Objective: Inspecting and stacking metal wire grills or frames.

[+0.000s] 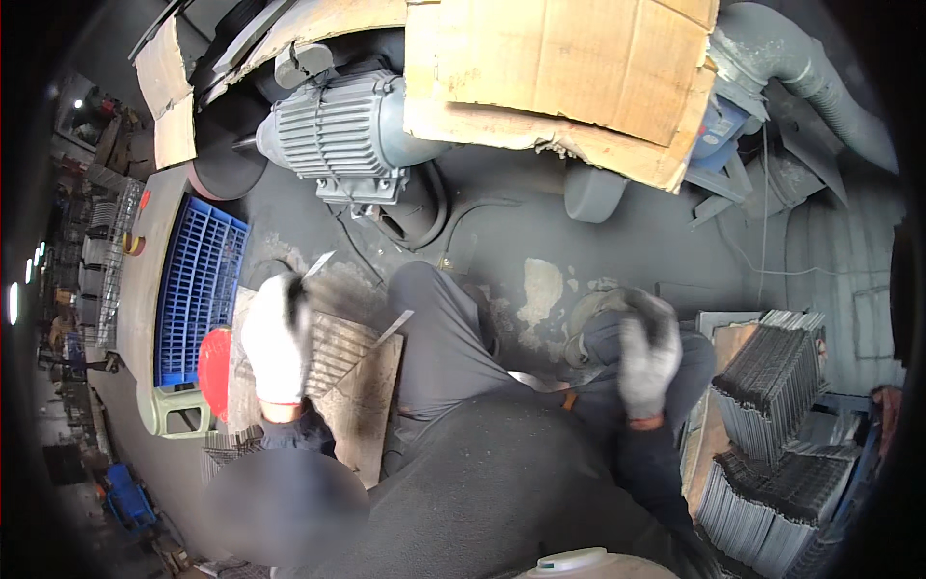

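Observation:
My left hand (276, 338), in a whitish glove with dark fingertips, is over the left side of a worn board (359, 410). Motion smears its fingers, so I cannot tell whether they grip anything. A thin pale strip (320, 262) shows just beyond those fingertips. Another narrow strip (394, 326) slants across the board's right edge beside my left leg. My right hand (648, 357), gloved alike and slightly blurred, hovers over my right knee, thumb and fingers apart, with nothing visible in it. Between my legs a light strip (533, 380) crosses the lap.
Stacks of thin dark metal pieces (772, 386) stand at my right. Ahead are a grey finned motor (333, 125), brown cardboard (569, 68) and a grey duct pipe (820, 77). On the left are a blue slatted crate (200, 289) and a red round object (214, 372).

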Available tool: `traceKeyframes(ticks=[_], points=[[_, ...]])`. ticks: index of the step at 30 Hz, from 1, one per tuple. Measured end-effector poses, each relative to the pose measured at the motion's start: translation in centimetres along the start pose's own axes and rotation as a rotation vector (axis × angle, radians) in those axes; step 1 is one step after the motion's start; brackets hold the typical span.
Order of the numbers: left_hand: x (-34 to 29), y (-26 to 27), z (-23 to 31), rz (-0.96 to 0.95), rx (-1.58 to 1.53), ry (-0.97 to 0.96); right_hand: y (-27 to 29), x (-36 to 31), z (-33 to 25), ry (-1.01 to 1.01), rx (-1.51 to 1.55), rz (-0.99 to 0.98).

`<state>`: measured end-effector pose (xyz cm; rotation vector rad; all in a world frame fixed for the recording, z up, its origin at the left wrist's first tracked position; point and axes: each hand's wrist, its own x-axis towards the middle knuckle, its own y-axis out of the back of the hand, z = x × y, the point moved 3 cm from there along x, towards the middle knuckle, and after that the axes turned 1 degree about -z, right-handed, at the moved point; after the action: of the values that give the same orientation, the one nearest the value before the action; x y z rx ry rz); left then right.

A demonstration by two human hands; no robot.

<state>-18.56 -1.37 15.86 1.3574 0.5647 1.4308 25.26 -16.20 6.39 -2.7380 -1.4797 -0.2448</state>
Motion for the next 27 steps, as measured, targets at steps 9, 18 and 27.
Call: traceKeyframes(ticks=[9, 18, 27], points=[[4.0, -5.5, 17.2, 0.057, -0.425, -0.424, -8.7, 1.5, 1.0, -0.275, 0.174, -0.402], [-0.5, -22.2, 16.9, -0.974, -1.512, 0.539, 3.1, 4.2, 6.2, -0.666, 0.306, 0.042], [-1.2, -26.8, 20.1, -0.945, -1.474, 0.601, 5.9, 6.6, 4.9, -0.555, 0.250, 0.123]])
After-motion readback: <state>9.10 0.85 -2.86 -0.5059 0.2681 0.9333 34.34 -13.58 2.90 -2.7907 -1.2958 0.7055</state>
